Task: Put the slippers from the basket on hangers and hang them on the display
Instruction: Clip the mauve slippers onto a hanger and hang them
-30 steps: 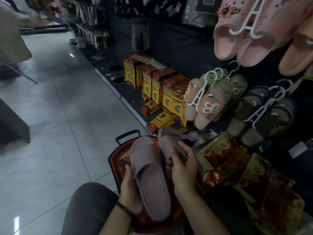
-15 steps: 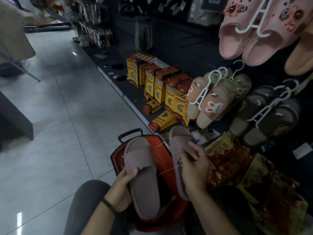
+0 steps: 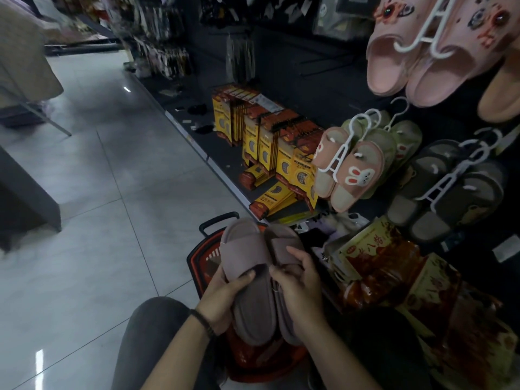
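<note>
Two mauve fabric slippers lie side by side, held above the red basket (image 3: 197, 257) with a black handle. My left hand (image 3: 222, 294) grips the left slipper (image 3: 247, 266) from below, thumb on its strap. My right hand (image 3: 298, 288) is closed around the right slipper (image 3: 284, 243) at its middle. On the dark display to the right, pink slippers (image 3: 416, 60), bunny slippers (image 3: 349, 167) and dark slippers (image 3: 450, 192) hang on white hangers. No hanger shows in either hand.
Yellow-and-orange boxes (image 3: 270, 144) stand on the low shelf (image 3: 197, 136) ahead. Red and gold packets (image 3: 380, 263) lie right of the basket. Grey floor tiles (image 3: 98, 206) spread to the left. My knee in dark trousers (image 3: 152, 327) is beside the basket.
The two slippers, held apart half a second ago with a thin string between them, are now pressed together side by side. Both hands moved inward.
</note>
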